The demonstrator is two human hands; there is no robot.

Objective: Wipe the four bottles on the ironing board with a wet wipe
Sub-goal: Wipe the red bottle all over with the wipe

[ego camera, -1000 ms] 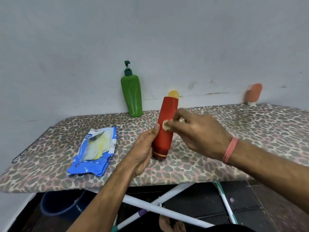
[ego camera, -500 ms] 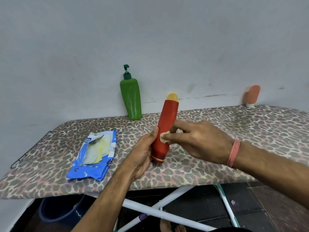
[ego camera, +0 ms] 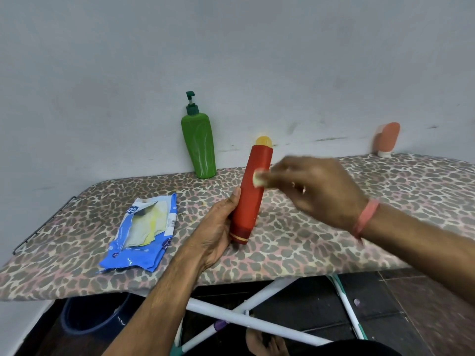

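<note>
Standing nearly upright with its yellow cap tilted slightly right, the red bottle (ego camera: 250, 194) has its base at the ironing board's (ego camera: 334, 240) near edge. Left hand (ego camera: 218, 227) grip wraps its lower body; right hand (ego camera: 316, 186), blurred, pinches a wet wipe (ego camera: 257, 178) against its upper side. A green pump bottle (ego camera: 199, 145) and an orange tube (ego camera: 388, 138) stand by the wall, bare board between them. The opened blue wipes packet (ego camera: 144, 235) lies left, its contents unclear.
</note>
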